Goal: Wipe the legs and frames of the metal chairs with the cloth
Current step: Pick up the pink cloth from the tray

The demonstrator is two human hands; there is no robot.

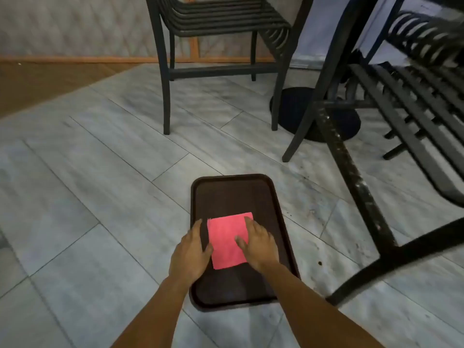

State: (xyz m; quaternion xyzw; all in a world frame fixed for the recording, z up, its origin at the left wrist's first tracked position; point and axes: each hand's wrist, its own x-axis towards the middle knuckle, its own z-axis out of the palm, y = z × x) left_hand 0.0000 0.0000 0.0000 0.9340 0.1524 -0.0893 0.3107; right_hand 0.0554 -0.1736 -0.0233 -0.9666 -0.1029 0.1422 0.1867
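Pink and folded into a flat square, the cloth (pixel 227 241) lies on a dark brown tray (pixel 233 189) set on the floor. Its surface looks smooth, soft and matte, with neat straight edges. The tray is a rounded-corner rectangle with a low raised rim and a faintly grained, dull finish.

From the head camera, both hands reach down to the cloth. The left hand (pixel 192 249) rests palm-down at the cloth's left edge, fingers straight and close together, thumb touching the cloth's side. The right hand (pixel 258 243) lies flat over the cloth's right part, fingers extended and slightly spread, thumb laid on the pink surface. Neither hand pinches or curls round anything.

Underneath is a floor (pixel 82 172) of large pale grey tiles with streaky, stone-like veining and thin dark grout lines; small dark specks dot the tiles near the tray's right side.

Beyond the tray stands a black metal chair (pixel 216 18), its seat made of curved parallel slats on slim, slightly flared legs joined by a crossbar. A second, nearer chair (pixel 401 101) of the same slatted black metal fills the right side; its closest leg looks scuffed and speckled with pale marks. Between them sits a round black base (pixel 296 106), flat on the tiles.

No writing, label or brand can be read anywhere.
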